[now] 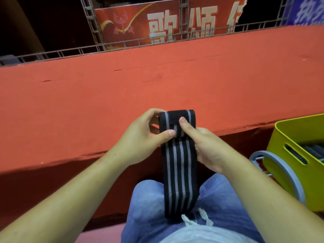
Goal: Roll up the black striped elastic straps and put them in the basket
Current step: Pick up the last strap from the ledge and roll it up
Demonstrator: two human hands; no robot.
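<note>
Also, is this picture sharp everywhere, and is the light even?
Head view: the strap, left hand and right hand are sharp and well lit; the blue banner top right is smeared; the far background is dark; the wide lens makes the metal frame lean.

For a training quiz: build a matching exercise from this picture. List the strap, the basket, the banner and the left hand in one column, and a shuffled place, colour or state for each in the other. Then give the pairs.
Column one:
1. strap
2. basket
3. banner
4. left hand

Column two:
A. yellow-green, at the right edge
B. red with pale characters, at the top
C. pinches the rolled end from the left side
D. black with grey stripes, hangs down, top end partly rolled

Pairs: 1-D, 2-A, 3-B, 4-C
</note>
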